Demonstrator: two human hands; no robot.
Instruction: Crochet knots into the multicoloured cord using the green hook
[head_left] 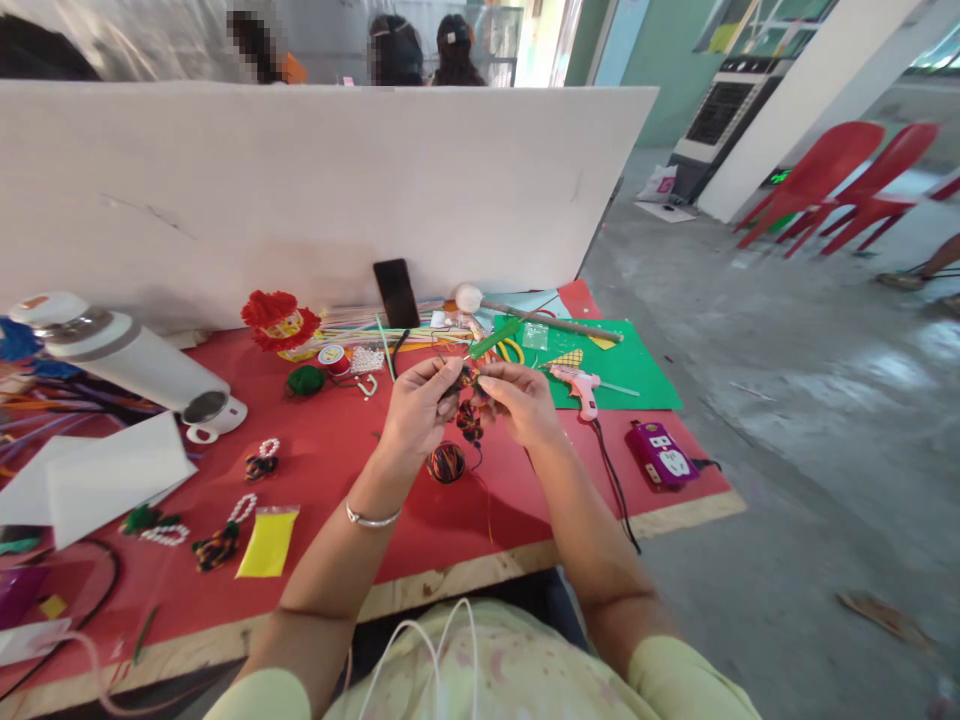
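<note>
Left-hand pinch: left hand (420, 405) has thumb and index closed up tight, no real gap, on one side of a dark multicolour yarn piece (470, 378).
Right-hand pinch: right hand (520, 403) does the same on the other side; can't tell how hard either one squeezes.
Yarn step: looks to me like fingertip work partway through, maybe shaping or knotting. Stitches are too small to make out.
Next move: imo it calls for steady pinches and some slack in the yarn, so nothing snags.
Left arm: comes up from the lower left, bangle (373, 517) near the wrist, hand angled in towards the middle.
Right arm: pretty much the mirror, up from the lower right, fingertips close to the left ones.
Yarn spot: the piece sits between both sets of fingertips, over the red table (337, 450). A dark yarn clump (469, 422) shows just below; hanging or lying, can't say.
Neighbours, left to right: beaded yarn piece (217, 548) well apart, yarn ball (447, 463) below the hands, green-handled tool (495, 338) with its tip right by the fingers (held or not, no clue), then a pink glue gun (583, 388).
</note>
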